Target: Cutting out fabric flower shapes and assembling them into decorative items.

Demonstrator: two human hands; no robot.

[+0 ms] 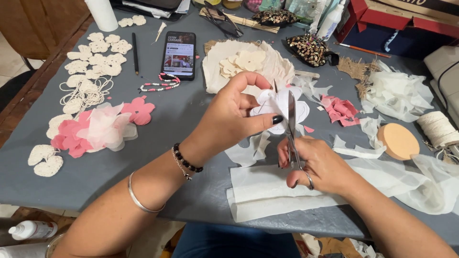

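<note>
Left hand (239, 114): raised over the grey surface (95, 172), fingers pinched narrow on a white flower-shaped cutout (279, 102); thumb on the cutout's lower edge, dark nail polish showing.
Right hand (320, 165): just below the cutout, fingers closed through the loops of the scissors (291, 129).
Scissors: blades point up, nearly upright, tip against the cutout; I cannot tell how far the blades are parted.
Cutout position: held in the air between both hands, above white fabric strips (267, 191).
Phone (179, 54): well up-left of the cutout, flat, screen lit.
Bead string (160, 83): just below the phone, left of the cutout.
Pink petal pile (95, 129): far left of the cutout.
Cream crocheted shapes (98, 59): beyond the pink pile, further left of the cutout.
Round sponge (398, 141): right of the cutout.
Twine spool (437, 128): right of the cutout, past the sponge.
Pink scraps (340, 110): just right of the cutout.
</note>
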